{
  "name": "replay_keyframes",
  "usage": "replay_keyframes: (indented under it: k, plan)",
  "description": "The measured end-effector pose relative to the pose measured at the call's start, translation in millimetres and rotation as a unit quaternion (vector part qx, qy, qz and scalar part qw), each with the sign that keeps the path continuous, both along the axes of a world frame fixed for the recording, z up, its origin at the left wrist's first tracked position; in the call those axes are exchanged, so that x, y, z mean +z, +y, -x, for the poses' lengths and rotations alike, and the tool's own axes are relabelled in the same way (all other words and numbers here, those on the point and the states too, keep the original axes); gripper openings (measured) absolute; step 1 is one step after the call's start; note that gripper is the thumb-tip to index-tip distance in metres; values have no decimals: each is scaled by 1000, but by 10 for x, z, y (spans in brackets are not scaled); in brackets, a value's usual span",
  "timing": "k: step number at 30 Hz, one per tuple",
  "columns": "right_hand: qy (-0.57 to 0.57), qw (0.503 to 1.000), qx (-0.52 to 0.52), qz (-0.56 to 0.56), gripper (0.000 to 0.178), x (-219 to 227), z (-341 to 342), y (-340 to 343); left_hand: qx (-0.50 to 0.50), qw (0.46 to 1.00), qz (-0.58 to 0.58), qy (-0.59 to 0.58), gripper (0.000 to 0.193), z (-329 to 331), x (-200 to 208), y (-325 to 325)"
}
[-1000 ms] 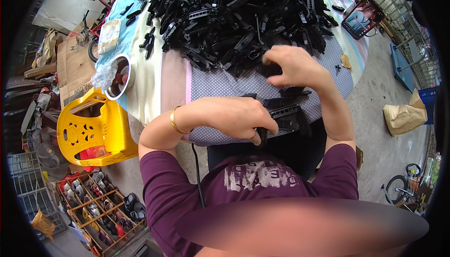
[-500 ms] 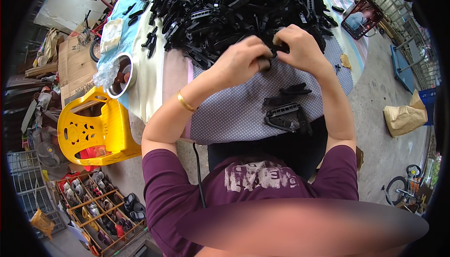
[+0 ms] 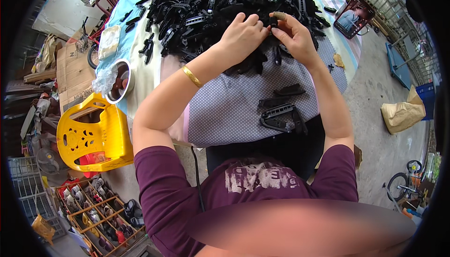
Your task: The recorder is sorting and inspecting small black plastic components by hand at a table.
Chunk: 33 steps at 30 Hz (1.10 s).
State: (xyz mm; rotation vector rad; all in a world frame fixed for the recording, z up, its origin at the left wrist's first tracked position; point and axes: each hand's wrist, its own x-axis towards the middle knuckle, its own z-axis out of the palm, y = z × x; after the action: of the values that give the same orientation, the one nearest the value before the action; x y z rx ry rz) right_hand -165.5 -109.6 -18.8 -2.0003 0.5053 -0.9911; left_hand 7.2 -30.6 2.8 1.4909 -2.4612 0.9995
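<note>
At the near edge of a large heap of black plastic parts (image 3: 187, 34), my two hands meet. Between the thumb and a tan-wrapped finger of my right hand (image 3: 300, 43), a small black plastic part (image 3: 273, 22) is pinched. My left hand (image 3: 243, 39) is beside it, fingers curled in and their tips close to that part; what they grip, if anything, is hidden. Another black part (image 3: 277, 55) lies just below the right hand. Nearer me, several black pieces (image 3: 279, 111) sit in a small group on the grey patterned cloth (image 3: 225, 111).
A phone (image 3: 355, 17) stands at the table's right. On the left are a white bowl (image 3: 130, 88) with a plastic bag, a few loose black parts (image 3: 147, 49) and a yellow chair (image 3: 117, 135). A paper bag (image 3: 402, 112) rests on the floor at right.
Both hands have moved slightly up and away from me. A dark part that showed by the left fingers is no longer visible there; the right hand now shows a small black part in its pinch.
</note>
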Motion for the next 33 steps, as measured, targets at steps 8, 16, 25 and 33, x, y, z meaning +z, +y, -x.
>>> replay_keyframes:
  k: [8,16,25,33]
  plan:
    - [-81,979,113,-150,43,162,6,86,-75,988,-21,131,22,-140,68,152]
    - [-47,980,123,-146,47,179,-35,189,-31,792,-44,609,22,-174,98,274]
    - [-36,980,85,-174,25,54,-186,382,-6,587,-188,787,28,-44,-51,348]
    - [-35,998,14,47,25,16,-226,371,-32,515,-161,841,31,75,-7,456]
